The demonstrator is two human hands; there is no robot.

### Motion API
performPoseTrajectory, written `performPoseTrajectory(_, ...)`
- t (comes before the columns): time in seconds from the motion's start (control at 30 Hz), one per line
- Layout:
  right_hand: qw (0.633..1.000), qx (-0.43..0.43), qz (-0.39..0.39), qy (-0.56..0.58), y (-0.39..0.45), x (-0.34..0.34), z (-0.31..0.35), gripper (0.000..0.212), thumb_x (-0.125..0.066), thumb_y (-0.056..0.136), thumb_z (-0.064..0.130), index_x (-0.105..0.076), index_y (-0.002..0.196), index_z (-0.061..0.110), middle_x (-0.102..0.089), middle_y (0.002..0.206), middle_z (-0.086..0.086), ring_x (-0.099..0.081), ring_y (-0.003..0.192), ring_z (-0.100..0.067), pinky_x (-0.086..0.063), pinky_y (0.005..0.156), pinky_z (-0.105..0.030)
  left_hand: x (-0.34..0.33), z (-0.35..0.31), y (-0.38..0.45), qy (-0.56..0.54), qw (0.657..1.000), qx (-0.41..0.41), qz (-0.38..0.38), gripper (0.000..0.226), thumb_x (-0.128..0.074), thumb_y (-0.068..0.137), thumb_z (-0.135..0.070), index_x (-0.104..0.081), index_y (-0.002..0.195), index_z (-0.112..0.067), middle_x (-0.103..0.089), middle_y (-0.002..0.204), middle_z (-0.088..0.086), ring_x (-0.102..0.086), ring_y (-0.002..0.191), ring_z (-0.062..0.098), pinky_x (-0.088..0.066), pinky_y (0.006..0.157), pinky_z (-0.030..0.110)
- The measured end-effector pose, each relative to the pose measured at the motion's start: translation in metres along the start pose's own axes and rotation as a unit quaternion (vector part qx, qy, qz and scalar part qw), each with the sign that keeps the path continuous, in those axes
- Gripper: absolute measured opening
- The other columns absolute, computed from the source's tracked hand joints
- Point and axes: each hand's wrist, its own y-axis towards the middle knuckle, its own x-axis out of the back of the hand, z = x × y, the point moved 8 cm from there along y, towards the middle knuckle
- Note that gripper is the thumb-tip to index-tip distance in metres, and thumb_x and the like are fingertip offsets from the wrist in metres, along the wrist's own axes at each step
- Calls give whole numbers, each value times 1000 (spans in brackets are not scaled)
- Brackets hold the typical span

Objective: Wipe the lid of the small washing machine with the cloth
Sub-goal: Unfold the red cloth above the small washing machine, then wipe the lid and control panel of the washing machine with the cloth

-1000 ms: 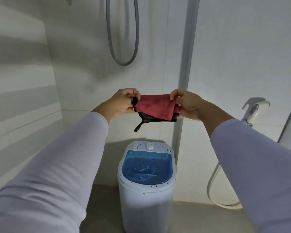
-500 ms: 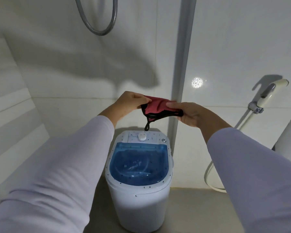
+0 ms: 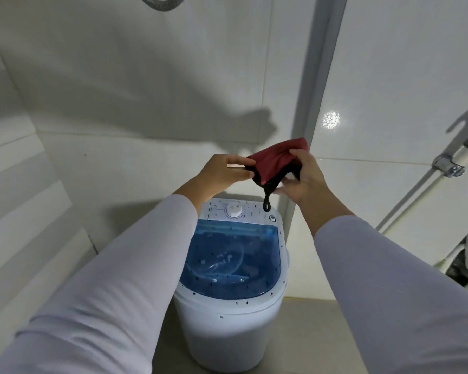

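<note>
A small white washing machine [image 3: 227, 325] stands on the floor below my hands. Its translucent blue lid [image 3: 233, 263] is closed and dotted with dark specks. A white dial [image 3: 234, 211] sits on the panel behind the lid. Above the panel I hold a folded red cloth [image 3: 277, 160] with black trim; a black loop hangs from it. My left hand [image 3: 222, 172] pinches the cloth's left edge. My right hand [image 3: 304, 179] grips its right side, fingers curled over the top.
White tiled walls close in behind and to the left. A grey vertical frame [image 3: 311, 112] runs down just right of the machine. A bidet sprayer with hose [image 3: 443, 163] hangs on the right wall. A shower hose loop [image 3: 162, 2] shows at the top.
The cloth has been gathered from a spread sheet into a smaller bunch. My hands have come closer together, and my view has tilted down toward the machine.
</note>
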Motion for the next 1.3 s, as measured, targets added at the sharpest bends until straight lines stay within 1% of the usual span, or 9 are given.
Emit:
performPoseTrajectory(0.07,999,50,1,20,6,4,11,24,-52,86,7,-55,103,22,-57,98,-6,-57,92,-32,-50,80,-57,-1,7,7,13,1000,9,6,22,-74,80,-21,-71,99,-31,-69,113,-3,-64,108,13,-47,102,35)
performPoseTrajectory(0.13,983,132,-46,-118,13,11,25,25,-49,84,1,-53,85,26,-57,89,-2,-56,89,-28,-53,77,-42,2,18,14,67,997,24,20,27,-73,81,-26,-69,107,-31,-66,123,-2,-61,113,11,-48,96,30)
performPoseTrajectory(0.3,760,251,-63,-596,37,4,32,31,-51,81,1,-66,101,18,-62,92,-2,-56,87,-21,-46,77,-27,8,65,34,267,961,48,50,59,-73,81,-35,-51,135,-23,-50,143,-4,-46,132,14,-34,97,23)
performPoseTrajectory(0.43,593,255,11,-764,65,-1,-3,32,-53,81,-2,-70,101,16,-60,97,-11,-56,79,-24,-44,66,-25,1,104,47,361,924,84,99,77,-73,80,-37,-35,145,-18,-41,150,1,-40,136,21,-33,108,31)
performPoseTrajectory(0.53,541,227,30,-809,77,6,-26,34,-53,84,0,-70,108,16,-56,104,-11,-58,86,-28,-44,67,-25,-7,121,56,398,906,89,113,84,-73,80,-38,-30,148,-16,-36,153,5,-36,139,24,-32,110,33)
performPoseTrajectory(0.73,577,150,34,-802,92,34,-51,39,-48,87,-1,-71,111,21,-68,105,0,-63,79,-14,-46,74,-24,-18,141,62,405,902,81,129,91,-71,79,-46,-24,151,-14,-28,157,6,-30,143,25,-27,112,33)
performPoseTrajectory(0.83,576,150,34,-803,95,40,-53,42,-50,89,2,-66,120,26,-66,120,-3,-62,104,-22,-44,79,-22,-17,147,64,392,908,80,121,90,-68,81,-48,-24,151,-12,-28,157,6,-31,143,24,-28,113,33)
performPoseTrajectory(1.03,583,111,62,-802,95,43,-60,46,-51,88,-1,-66,120,28,-66,122,1,-61,105,-19,-49,81,-20,-16,147,65,394,910,84,98,81,-69,80,-47,-36,143,-7,-44,147,10,-44,132,28,-36,100,31)
performPoseTrajectory(1.3,572,107,109,-806,82,40,-65,52,-45,86,-13,-69,117,21,-70,115,5,-49,62,2,-40,59,-4,-16,149,66,407,904,94,91,82,-71,78,-48,-38,141,-8,-46,145,10,-45,131,28,-38,106,36)
